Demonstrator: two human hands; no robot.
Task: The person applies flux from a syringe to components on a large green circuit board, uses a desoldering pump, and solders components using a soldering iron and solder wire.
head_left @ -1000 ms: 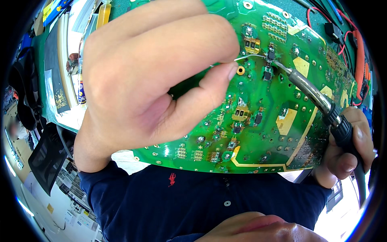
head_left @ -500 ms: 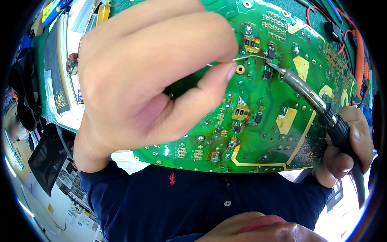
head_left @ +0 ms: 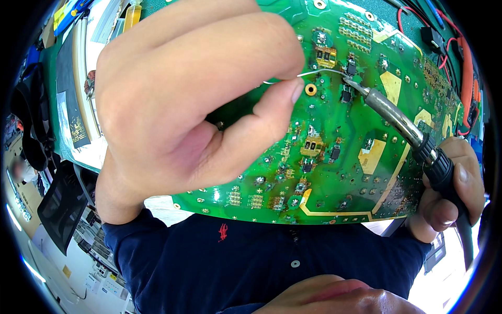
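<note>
A large green circuit board (head_left: 334,120) lies before me, with brown residue around several parts. My left hand (head_left: 198,99) is above its left side, thumb and forefinger pinched on a thin solder wire (head_left: 320,71). The wire curves right to a small black chip (head_left: 351,68). My right hand (head_left: 455,188) grips the black handle of a soldering iron (head_left: 395,118) at the board's right edge. The iron's tip meets the board close to the wire's end, between two small black chips. Whether tip and wire touch cannot be made out.
Red and black test leads (head_left: 447,44) lie on the green mat at the far right. A copper coil (head_left: 90,83), papers and a yellow-filled syringe (head_left: 133,15) are at the left. A black chair (head_left: 65,209) stands at the lower left.
My left hand has shifted slightly left, and more of the solder wire shows beyond its fingertips. My right hand and the soldering iron have stayed nearly still.
</note>
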